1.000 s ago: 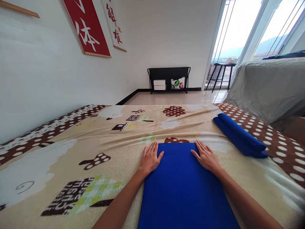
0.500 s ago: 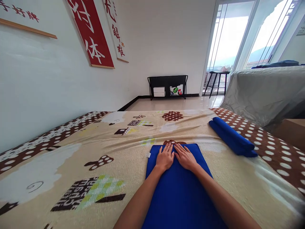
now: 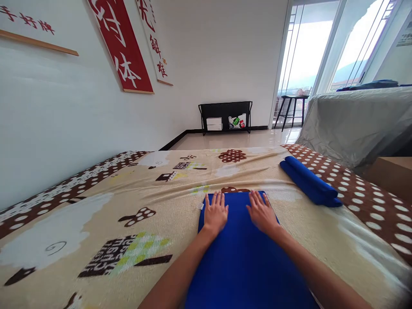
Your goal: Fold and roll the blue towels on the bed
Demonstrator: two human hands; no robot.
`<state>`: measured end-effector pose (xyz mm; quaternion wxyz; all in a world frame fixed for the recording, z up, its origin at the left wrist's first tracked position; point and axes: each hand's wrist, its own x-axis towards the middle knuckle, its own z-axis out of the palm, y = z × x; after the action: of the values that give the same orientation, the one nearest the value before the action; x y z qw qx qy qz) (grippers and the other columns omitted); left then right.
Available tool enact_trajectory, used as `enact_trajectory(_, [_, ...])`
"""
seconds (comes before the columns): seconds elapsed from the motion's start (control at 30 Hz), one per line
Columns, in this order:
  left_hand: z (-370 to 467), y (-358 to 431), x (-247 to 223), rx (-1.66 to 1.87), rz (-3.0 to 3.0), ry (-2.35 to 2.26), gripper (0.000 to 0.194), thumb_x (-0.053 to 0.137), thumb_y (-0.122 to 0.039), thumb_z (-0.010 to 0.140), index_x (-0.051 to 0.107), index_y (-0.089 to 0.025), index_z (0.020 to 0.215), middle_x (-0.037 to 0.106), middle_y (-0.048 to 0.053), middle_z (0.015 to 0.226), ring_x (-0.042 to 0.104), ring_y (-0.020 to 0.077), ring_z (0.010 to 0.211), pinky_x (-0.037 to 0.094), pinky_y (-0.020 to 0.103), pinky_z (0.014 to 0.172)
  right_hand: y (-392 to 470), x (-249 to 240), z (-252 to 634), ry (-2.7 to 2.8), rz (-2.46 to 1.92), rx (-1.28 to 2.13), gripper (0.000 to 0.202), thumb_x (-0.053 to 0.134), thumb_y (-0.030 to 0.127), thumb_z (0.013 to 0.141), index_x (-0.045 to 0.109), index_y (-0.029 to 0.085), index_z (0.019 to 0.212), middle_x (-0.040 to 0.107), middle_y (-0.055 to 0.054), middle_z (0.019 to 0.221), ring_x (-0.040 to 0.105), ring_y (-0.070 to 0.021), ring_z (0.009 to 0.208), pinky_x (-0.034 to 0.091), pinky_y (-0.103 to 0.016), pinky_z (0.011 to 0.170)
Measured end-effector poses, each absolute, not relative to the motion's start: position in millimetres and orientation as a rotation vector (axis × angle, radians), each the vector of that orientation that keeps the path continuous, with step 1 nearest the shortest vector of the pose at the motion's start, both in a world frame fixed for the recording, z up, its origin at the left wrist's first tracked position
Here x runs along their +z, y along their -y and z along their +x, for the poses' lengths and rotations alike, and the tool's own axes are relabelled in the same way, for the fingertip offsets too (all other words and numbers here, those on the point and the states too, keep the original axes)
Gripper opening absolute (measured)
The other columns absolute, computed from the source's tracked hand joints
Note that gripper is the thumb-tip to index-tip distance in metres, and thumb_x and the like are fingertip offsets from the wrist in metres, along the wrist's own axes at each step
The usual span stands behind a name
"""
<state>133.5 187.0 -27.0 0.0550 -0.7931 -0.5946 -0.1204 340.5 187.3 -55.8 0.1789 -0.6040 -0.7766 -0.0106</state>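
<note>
A blue cloth (image 3: 244,257) lies flat on the patterned blanket (image 3: 174,206), its near end running out of the bottom of the view. My left hand (image 3: 216,213) rests palm down near the cloth's far left corner, fingers stretched forward, beside a small white tag (image 3: 200,206). Near the far right corner, my right hand (image 3: 261,211) is palm down too, its fingers apart. Bare blue cloth shows between the two hands. Neither hand holds anything.
A rolled or folded blue cloth (image 3: 309,182) lies to the right on the blanket. Beyond the bed stand a black rack (image 3: 225,109) and a dark stool (image 3: 293,110). A covered piece of furniture (image 3: 360,120) and a cardboard box (image 3: 391,176) are at the right.
My hands have moved apart, the left one slightly left and the right one to the right, toward the cloth's far corners. The view has shifted slightly.
</note>
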Motion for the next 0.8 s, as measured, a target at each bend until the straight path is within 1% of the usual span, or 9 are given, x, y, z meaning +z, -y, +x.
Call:
enact_trajectory(0.1, [145.5, -161.7, -35.0, -0.332, -2.567, 1.678, 0.055, 0.032, -0.038, 0.100, 0.032, -0.024, 0.153, 0.033, 0.004, 0.159, 0.027, 0.0214, 0.148, 0.020, 0.049, 0.122, -161.2, -62.9, 321.2, 2.319, -1.565, 0.006, 0.056, 0.025, 0.041, 0.101, 0.035, 0.021, 0.152, 0.031, -0.004, 0.158, 0.023, -0.0174, 0.148, 0.018, -0.040, 0.122])
enact_trajectory(0.17, [134.3, -149.1, -39.7, -0.319, -2.597, 1.677, 0.056, 0.031, -0.043, 0.100, 0.030, -0.025, 0.153, 0.033, 0.003, 0.159, 0.029, 0.0210, 0.148, 0.024, 0.048, 0.121, -148.8, -68.9, 329.5, 2.317, -1.575, 0.019, 0.058, 0.024, 0.047, 0.102, 0.032, 0.023, 0.153, 0.031, -0.003, 0.158, 0.025, -0.0177, 0.147, 0.020, -0.041, 0.121])
enact_trajectory(0.33, [77.1, -131.8, -34.1, -0.297, -2.531, 1.791, 0.060, 0.029, -0.049, 0.101, 0.028, -0.022, 0.154, 0.031, 0.007, 0.159, 0.029, 0.0242, 0.147, 0.023, 0.054, 0.120, -133.8, -71.2, 390.2, 2.200, -1.725, -0.005, 0.066, 0.022, 0.056, 0.101, 0.029, 0.018, 0.154, 0.029, -0.008, 0.158, 0.024, -0.0230, 0.148, 0.019, -0.049, 0.121])
enact_trajectory(0.43, [70.3, -112.4, -28.5, -0.287, -2.475, 1.842, 0.057, 0.030, -0.040, 0.101, 0.031, -0.019, 0.153, 0.033, 0.011, 0.158, 0.030, 0.0280, 0.147, 0.016, 0.061, 0.120, -116.9, -67.4, 396.6, 2.168, -1.754, -0.037, 0.068, 0.024, 0.055, 0.100, 0.033, 0.012, 0.152, 0.028, -0.013, 0.157, 0.023, -0.0274, 0.148, 0.013, -0.054, 0.122])
enact_trajectory(0.5, [84.5, -90.4, -29.9, -0.292, -2.488, 1.814, 0.057, 0.032, -0.032, 0.099, 0.028, -0.021, 0.154, 0.031, 0.009, 0.159, 0.028, 0.0277, 0.148, 0.014, 0.061, 0.121, -95.9, -68.1, 377.6, 2.202, -1.698, -0.050, 0.065, 0.027, 0.053, 0.100, 0.032, 0.016, 0.153, 0.025, -0.010, 0.159, 0.020, -0.0266, 0.148, 0.012, -0.052, 0.123])
enact_trajectory(0.57, [106.5, -64.4, -35.8, -0.321, -2.580, 1.697, 0.063, 0.034, -0.028, 0.096, 0.016, -0.025, 0.157, 0.025, 0.004, 0.161, 0.027, 0.0254, 0.148, 0.021, 0.057, 0.121, -69.8, -72.8, 348.5, 2.272, -1.569, -0.049, 0.061, 0.030, 0.049, 0.100, 0.024, 0.024, 0.156, 0.025, -0.004, 0.159, 0.024, -0.0245, 0.147, 0.020, -0.049, 0.122])
enact_trajectory(0.67, [130.5, -31.0, -47.4, -0.361, -2.740, 1.493, 0.073, 0.034, -0.028, 0.096, -0.006, -0.028, 0.157, 0.022, 0.001, 0.161, 0.031, 0.0236, 0.147, 0.033, 0.051, 0.117, -34.2, -82.0, 313.6, 2.328, -1.405, -0.058, 0.066, 0.034, 0.043, 0.100, 0.004, 0.031, 0.158, 0.028, -0.002, 0.157, 0.034, -0.0256, 0.143, 0.035, -0.050, 0.114])
enact_trajectory(0.73, [128.5, -17.3, -52.8, -0.347, -2.749, 1.485, 0.074, 0.034, -0.033, 0.097, -0.011, -0.029, 0.156, 0.024, 0.000, 0.160, 0.034, 0.0242, 0.145, 0.037, 0.051, 0.114, -19.3, -85.0, 310.8, 2.325, -1.402, -0.073, 0.072, 0.037, 0.043, 0.099, -0.004, 0.032, 0.157, 0.028, -0.002, 0.157, 0.038, -0.0263, 0.141, 0.040, -0.050, 0.110])
enact_trajectory(0.8, [110.8, -9.1, -55.9, -0.321, -2.667, 1.567, 0.073, 0.035, -0.041, 0.098, -0.008, -0.032, 0.156, 0.026, 0.000, 0.159, 0.038, 0.0257, 0.143, 0.040, 0.053, 0.111, -10.3, -85.4, 326.5, 2.294, -1.461, -0.104, 0.075, 0.040, 0.046, 0.097, -0.003, 0.033, 0.157, 0.029, 0.000, 0.157, 0.040, -0.0267, 0.139, 0.041, -0.050, 0.108])
